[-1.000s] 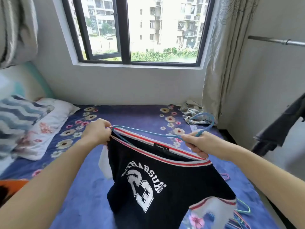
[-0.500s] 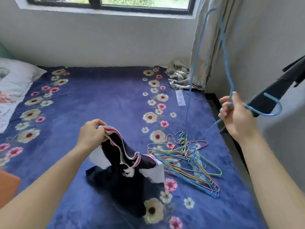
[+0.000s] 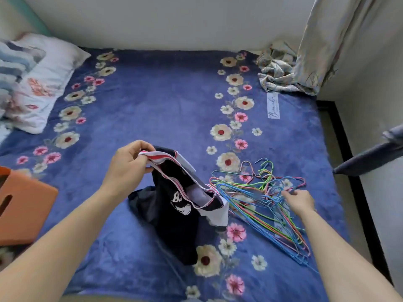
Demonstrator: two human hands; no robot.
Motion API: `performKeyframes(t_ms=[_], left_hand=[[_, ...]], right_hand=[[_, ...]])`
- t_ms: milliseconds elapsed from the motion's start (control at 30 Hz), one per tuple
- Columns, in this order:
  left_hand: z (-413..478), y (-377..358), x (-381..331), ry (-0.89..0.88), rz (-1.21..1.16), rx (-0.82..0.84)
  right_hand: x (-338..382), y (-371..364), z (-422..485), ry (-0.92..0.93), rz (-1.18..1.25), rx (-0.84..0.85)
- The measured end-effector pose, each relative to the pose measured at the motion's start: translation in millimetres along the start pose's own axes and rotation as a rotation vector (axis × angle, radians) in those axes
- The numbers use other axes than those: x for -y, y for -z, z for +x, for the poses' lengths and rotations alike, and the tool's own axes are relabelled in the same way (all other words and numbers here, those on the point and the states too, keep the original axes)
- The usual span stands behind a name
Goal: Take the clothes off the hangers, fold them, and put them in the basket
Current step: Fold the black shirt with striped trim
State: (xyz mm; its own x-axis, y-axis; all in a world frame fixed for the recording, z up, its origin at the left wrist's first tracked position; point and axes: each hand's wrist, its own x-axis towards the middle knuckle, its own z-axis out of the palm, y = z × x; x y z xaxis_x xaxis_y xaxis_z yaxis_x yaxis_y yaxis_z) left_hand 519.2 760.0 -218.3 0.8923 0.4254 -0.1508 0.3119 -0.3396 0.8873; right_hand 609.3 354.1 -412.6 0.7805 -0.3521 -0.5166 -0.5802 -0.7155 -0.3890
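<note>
Left hand [image 3: 128,164] pinches the jersey [image 3: 172,216] by its collar, holding it up; the hem lies on the bed [image 3: 163,105]. Right hand [image 3: 299,200] touches the hanger pile [image 3: 250,194] beside it; whether it grasps one, I cannot tell.

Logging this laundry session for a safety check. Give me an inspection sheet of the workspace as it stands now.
Surface: bed under blue floral blanket.
Job's things: black jersey, no hanger in it, unfolded; hanger pile beside it; orange basket at left.
Clutter: pillows, crumpled cloth at far corner.
Grips: left hand grips the jersey collar; right hand touches the hanger pile, hold unclear.
Cables: nothing seen.
Surroundings: wall, curtain, dark garment hanging at right.
</note>
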Motion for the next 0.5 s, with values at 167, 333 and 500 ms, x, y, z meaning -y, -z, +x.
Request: performKeyframes(t_ms=[167, 333, 500], left_hand=[[-11, 20, -7, -0.033, -0.058, 0.014], [-17, 45, -25, -0.003, -0.27, 0.052], [-20, 83, -66, -0.129, -0.456, 0.181]], right_hand=[[51, -3, -17, 0.069, 0.033, -0.048], [155, -3, -96, 0.55, 0.242, 0.313], [267, 19, -205, 0.968, 0.197, 0.582]])
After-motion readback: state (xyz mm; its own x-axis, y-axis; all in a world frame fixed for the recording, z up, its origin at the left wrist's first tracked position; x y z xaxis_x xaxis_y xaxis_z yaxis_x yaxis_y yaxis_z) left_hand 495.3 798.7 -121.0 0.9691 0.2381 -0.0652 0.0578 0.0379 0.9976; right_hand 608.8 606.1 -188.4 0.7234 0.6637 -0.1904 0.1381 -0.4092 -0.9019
